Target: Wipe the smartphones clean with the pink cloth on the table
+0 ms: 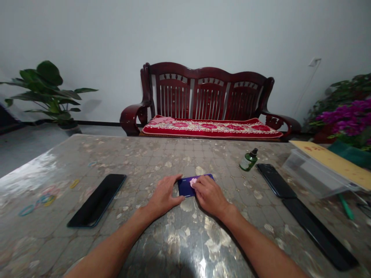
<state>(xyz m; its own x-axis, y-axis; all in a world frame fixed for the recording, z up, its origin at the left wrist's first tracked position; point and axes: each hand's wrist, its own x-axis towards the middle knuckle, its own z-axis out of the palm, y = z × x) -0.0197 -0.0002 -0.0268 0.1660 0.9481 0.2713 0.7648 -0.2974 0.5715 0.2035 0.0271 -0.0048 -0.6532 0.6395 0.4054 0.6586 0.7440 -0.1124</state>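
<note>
A glossy dark blue flat rectangle (184,189), possibly a phone or a card, lies on the table between my hands. My left hand (165,193) holds it at its left end, with the index finger at the far corner and the thumb at the near one. On top of it my right hand (210,194) is closed, pinching a small pink piece with a scalloped edge (193,182) against the blue surface. What the pink piece is made of cannot be made out. The right hand covers the right part of the blue rectangle.
A black phone (97,200) lies left, near several rubber bands (45,199). To the right are a green spray bottle (248,160), a dark phone (275,180), a long black device (320,233) and a clear plastic box (315,173). A wooden bench (193,71) stands beyond the table.
</note>
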